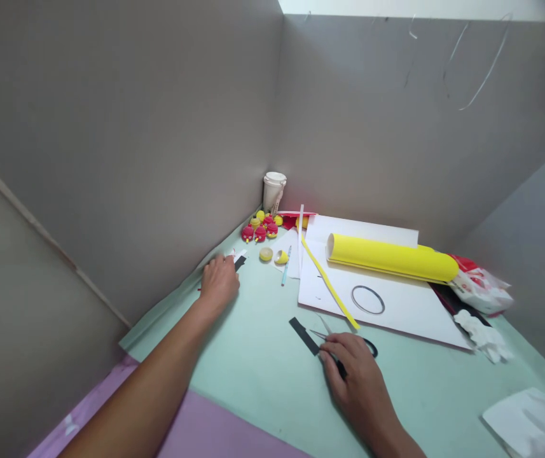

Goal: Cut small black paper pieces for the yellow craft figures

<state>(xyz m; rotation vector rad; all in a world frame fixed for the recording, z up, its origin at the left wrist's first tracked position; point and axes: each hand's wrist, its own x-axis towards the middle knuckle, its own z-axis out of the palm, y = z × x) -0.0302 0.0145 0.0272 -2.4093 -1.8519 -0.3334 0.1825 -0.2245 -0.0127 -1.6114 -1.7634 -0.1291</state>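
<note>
My left hand [219, 280] reaches to the table's left edge, its fingers curled down among small paper scraps. A black paper piece [240, 263] and white scraps [238, 254] show just past its fingertips; what lies under the fingers is hidden. My right hand [353, 372] rests on the table, closed around scissors [372, 347] with black handles, their blades parted and pointing away to the left. Touching or close to its fingertips is a flat black paper strip [304, 336], near the blade tips.
Red and yellow small round figures [260, 233] cluster before a white cup [273, 191]. Two yellowish half-shells [266, 254] and a blue pen [286, 267] lie nearby. White board [324, 289] holds a yellow roll [391, 257], a yellow strip [329, 286] and a dark ring [368, 299]. Crumpled tissue [482, 334] lies right.
</note>
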